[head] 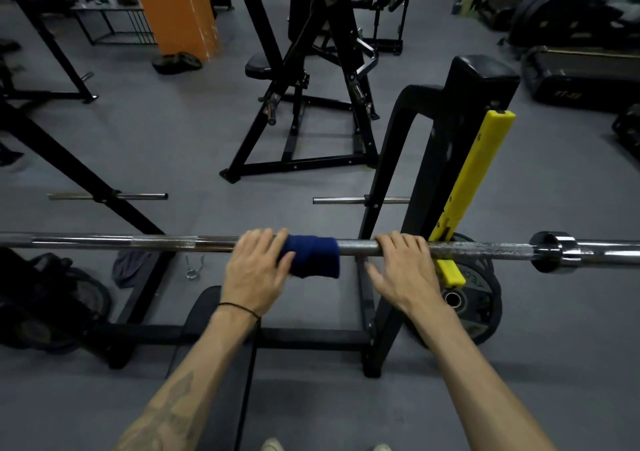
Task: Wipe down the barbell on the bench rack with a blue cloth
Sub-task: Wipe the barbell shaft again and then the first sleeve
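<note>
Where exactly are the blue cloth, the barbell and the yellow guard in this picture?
blue cloth point(313, 255): head view, middle of the fold draped over the bar.
barbell point(356, 245): head view, bare shaft between the hands.
yellow guard point(478, 170): head view, mid-length of its face.

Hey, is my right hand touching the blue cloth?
Apart. The head view shows bare barbell between the right hand and the blue cloth.
</note>
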`<action>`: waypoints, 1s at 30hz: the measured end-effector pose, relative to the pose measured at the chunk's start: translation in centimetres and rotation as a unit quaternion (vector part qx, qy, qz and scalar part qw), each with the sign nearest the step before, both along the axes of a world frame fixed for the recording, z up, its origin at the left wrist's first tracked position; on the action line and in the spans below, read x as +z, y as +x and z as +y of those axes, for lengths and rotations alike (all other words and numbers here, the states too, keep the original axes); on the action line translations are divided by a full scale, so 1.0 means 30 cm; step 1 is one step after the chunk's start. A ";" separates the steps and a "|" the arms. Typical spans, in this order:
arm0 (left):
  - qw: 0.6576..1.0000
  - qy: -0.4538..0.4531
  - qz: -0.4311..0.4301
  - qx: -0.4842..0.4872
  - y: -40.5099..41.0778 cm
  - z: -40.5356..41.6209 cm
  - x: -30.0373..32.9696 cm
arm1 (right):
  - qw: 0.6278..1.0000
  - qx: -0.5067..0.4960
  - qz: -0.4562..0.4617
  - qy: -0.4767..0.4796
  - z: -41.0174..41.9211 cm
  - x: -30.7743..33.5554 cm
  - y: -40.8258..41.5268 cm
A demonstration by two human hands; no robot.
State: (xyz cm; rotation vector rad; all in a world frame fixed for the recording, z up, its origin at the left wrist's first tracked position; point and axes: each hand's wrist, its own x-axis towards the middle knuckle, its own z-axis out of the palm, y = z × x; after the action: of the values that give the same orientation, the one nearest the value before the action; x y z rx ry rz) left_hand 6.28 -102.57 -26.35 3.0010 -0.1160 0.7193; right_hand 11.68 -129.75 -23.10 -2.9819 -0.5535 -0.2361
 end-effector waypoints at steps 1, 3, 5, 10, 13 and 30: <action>1.000 0.004 -0.001 0.014 -0.019 0.054 0.003 | 1.000 -0.002 -0.009 0.011 0.003 -0.006 -0.001; 0.999 0.009 0.004 0.033 -0.035 0.099 0.011 | 0.999 -0.012 -0.015 0.034 0.010 -0.015 -0.004; 0.998 -0.006 0.012 0.055 -0.020 0.058 0.018 | 0.998 -0.025 -0.019 0.057 0.020 -0.022 -0.007; 0.999 -0.032 0.029 0.015 0.042 -0.161 0.008 | 0.996 -0.033 -0.027 0.077 0.040 -0.037 -0.026; 0.999 -0.029 0.034 -0.018 0.030 -0.192 -0.001 | 0.997 -0.031 -0.029 0.069 0.033 -0.042 -0.041; 0.996 0.013 0.005 -0.084 0.053 -0.280 -0.019 | 0.992 -0.038 -0.015 0.119 0.031 -0.015 -0.071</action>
State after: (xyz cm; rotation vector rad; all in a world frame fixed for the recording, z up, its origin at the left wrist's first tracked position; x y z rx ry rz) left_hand 7.88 -110.98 -26.91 2.9716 -0.3741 0.6901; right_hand 9.55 -128.82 -23.56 -2.7738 -0.3837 -0.3293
